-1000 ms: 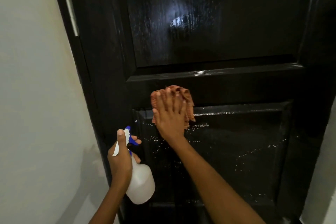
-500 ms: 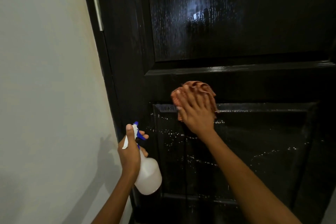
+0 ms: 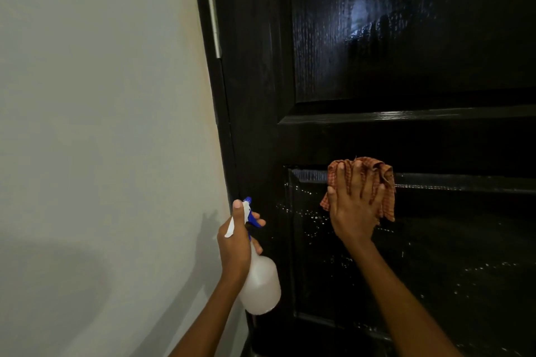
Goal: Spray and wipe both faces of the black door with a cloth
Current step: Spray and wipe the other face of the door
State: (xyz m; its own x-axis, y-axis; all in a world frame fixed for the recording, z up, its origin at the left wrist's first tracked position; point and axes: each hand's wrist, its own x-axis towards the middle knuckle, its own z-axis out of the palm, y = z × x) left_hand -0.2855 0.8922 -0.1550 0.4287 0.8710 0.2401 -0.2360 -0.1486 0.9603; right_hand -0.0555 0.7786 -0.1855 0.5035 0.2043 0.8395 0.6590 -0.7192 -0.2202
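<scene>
The door [image 3: 406, 52] fills the right side of the view, black and glossy, with 2 recessed panels showing; a bright glare sits on the upper panel, and small white droplets speckle the lower panel, thickest near its top left corner and again low toward the door's right part. The cloth [image 3: 383, 180], orange with a fine check, lies bunched against the door at the top edge of the lower panel, across the raised moulding there; the right hand [image 3: 355, 206] presses it flat to the door, fingers straight and spread upward over the fabric, so its grip is open, with loose folds of cloth hanging out at either side of the palm. The left hand [image 3: 235, 243] is left of the cloth and lower, just off the door's left edge; its grip is closed round the neck of the bottle [image 3: 261, 284], thumb lying up along the white head, fingers on the blue trigger; the bottle's pale translucent body hangs below the fist, nozzle toward the door. A metal hinge [image 3: 214, 24] shows high on the door's left edge; the wall [image 3: 101, 124], plain and pale, lies left of the door.
</scene>
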